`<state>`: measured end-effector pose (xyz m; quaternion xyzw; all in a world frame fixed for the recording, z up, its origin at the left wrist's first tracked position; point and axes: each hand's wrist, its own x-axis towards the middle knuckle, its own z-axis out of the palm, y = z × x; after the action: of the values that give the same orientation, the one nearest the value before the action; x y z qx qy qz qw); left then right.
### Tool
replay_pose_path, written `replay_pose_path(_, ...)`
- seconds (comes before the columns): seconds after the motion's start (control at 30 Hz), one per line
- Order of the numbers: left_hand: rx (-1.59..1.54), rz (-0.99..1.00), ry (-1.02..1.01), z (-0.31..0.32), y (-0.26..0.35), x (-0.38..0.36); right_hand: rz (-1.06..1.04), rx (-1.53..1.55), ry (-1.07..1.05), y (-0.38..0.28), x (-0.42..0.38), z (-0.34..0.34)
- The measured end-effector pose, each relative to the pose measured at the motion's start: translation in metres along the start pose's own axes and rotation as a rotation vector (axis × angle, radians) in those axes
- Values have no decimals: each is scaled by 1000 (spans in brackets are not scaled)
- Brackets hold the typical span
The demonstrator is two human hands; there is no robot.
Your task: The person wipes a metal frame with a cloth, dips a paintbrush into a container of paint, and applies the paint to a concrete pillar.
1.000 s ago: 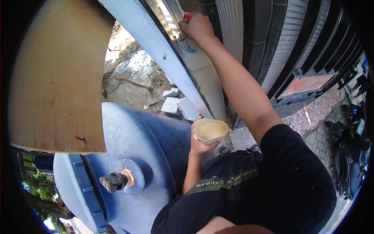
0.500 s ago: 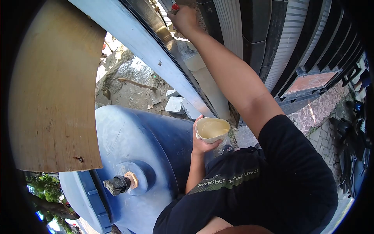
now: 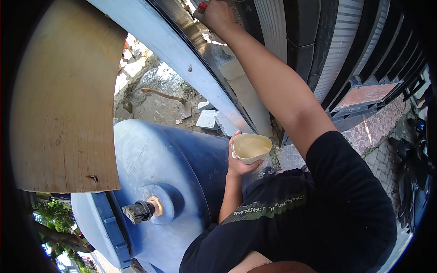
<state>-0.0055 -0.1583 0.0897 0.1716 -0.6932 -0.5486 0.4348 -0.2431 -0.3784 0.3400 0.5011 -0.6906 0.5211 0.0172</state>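
Observation:
My left hand (image 3: 241, 167) is wrapped round a cream plastic tub (image 3: 253, 146), tilted so that its opening faces me. Pale cream residue coats the inside of the tub. At the top of the view my right hand (image 3: 215, 17), at the end of an outstretched arm, is closed round a red-handled tool (image 3: 202, 6). The working end of this tool is cut off by the frame edge, so its kind does not show. Beside the right hand runs a long pale-blue post (image 3: 177, 59) with a dark, shiny side face. The left forearm lies close to a big blue water tank (image 3: 154, 159).
A curved wooden board (image 3: 63, 100) fills the left side. From the tank sticks a black pipe fitting (image 3: 139, 212). Behind the post lie a hoe (image 3: 170, 98) and white blocks (image 3: 207, 119). A black slatted fence (image 3: 314, 45) stands at right, with parked motorbikes (image 3: 412, 168) beyond.
My right hand has shifted slightly up and left along the post with the red-handled tool. The left hand still holds the tub; the whole view has moved a little.

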Motion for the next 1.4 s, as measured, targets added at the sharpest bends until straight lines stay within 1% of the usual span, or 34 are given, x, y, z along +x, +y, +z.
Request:
replay_pose_path(0.1, 4, -3, -5, -1, -2, 0, 17, 10, -36, 4, 2, 1)
replay_pose_path(0.2, -19, -25, 8, 1, -1, -4, 66, -75, -90, 10, -7, -2)
replay_pose_path(0.3, -16, -29, 9, 2, 0, -6, 1, -85, -64, 9, -14, -7)
replay_pose_path(0.37, 8, -10, 7, 0, 0, -4, -45, -62, -5, 9, -16, -8)
replay_pose_path(0.47, 23, 13, -1, 1, 1, -4, -76, -125, -62, 15, -21, -7)
replay_pose_path(0.6, -13, -7, -6, 2, 3, -6, -126, -101, -58, 29, -32, -7)
replay_pose_path(0.67, -26, -15, -12, 2, 3, -7, -170, -108, 17, 30, -45, -12)
replay_pose_path(0.77, -2, -5, -19, 0, 2, -8, -178, -69, 60, 29, -58, -22)
replay_pose_path(0.9, -10, -6, -16, -1, -3, -11, -178, -41, 61, 20, -56, -30)
replay_pose_path(1.0, -35, -22, -16, 1, 1, -10, -118, -59, 45, 25, -59, -26)
replay_pose_path(1.07, -55, -33, -21, 2, 0, -10, -200, -17, 97, 29, -69, -28)
replay_pose_path(1.17, -44, -13, 0, 2, -5, -15, -244, -19, 73, 28, -89, -47)
replay_pose_path(1.23, 23, 18, 26, 3, -3, -12, -220, 0, 72, 21, -92, -56)
replay_pose_path(1.3, 6, 8, 25, 6, 3, -10, -191, 24, 72, 20, -91, -54)
replay_pose_path(1.37, -4, -1, 12, 6, 7, -9, -236, 44, 161, 17, -79, -47)
replay_pose_path(1.4, -16, -12, 10, 7, 7, -9, -211, -12, 106, 18, -77, -44)
